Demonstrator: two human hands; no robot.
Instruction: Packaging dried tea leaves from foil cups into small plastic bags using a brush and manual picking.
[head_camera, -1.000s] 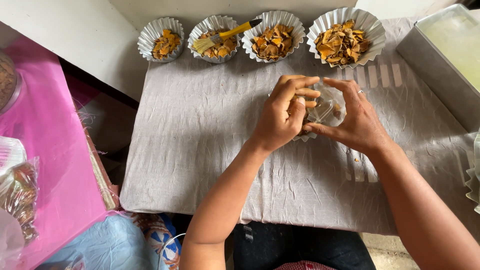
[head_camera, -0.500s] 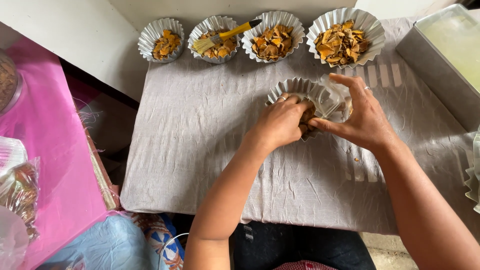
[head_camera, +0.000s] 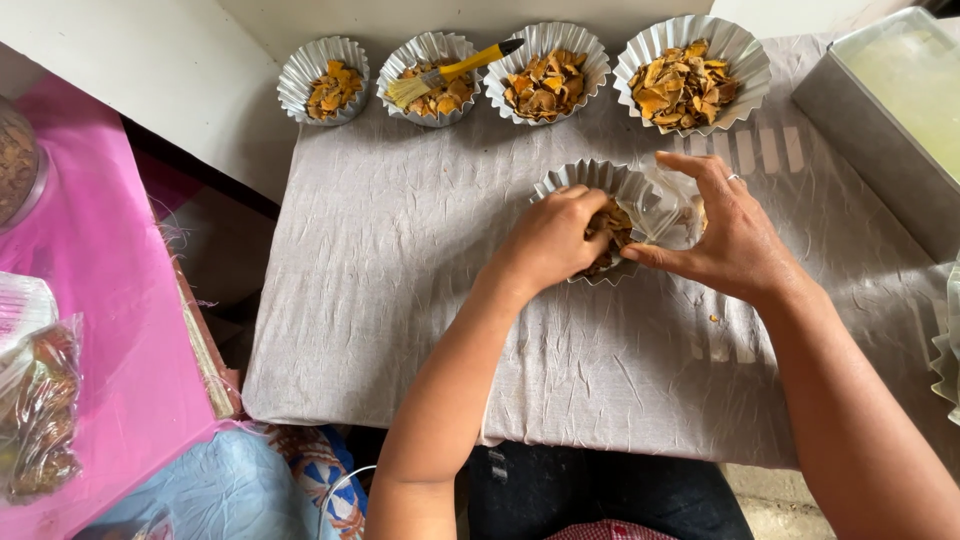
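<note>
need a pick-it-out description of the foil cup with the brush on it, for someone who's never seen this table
On the grey cloth-covered table, find the row of four fluted foil cups along the far edge. It is the second from the left, the foil cup of orange-brown chips. It alone has a yellow-handled brush lying across it.

**Five fluted cups, one brush**

Four filled foil cups (head_camera: 322, 80) stand in a row at the far edge. A fifth foil cup (head_camera: 590, 180) sits mid-cloth. One yellow-handled brush (head_camera: 450, 72) lies across the second cup. Two hands work here: left hand (head_camera: 555, 240) and right hand (head_camera: 730, 235). One clear bag (head_camera: 665, 205), one metal tray (head_camera: 880, 120).
</note>
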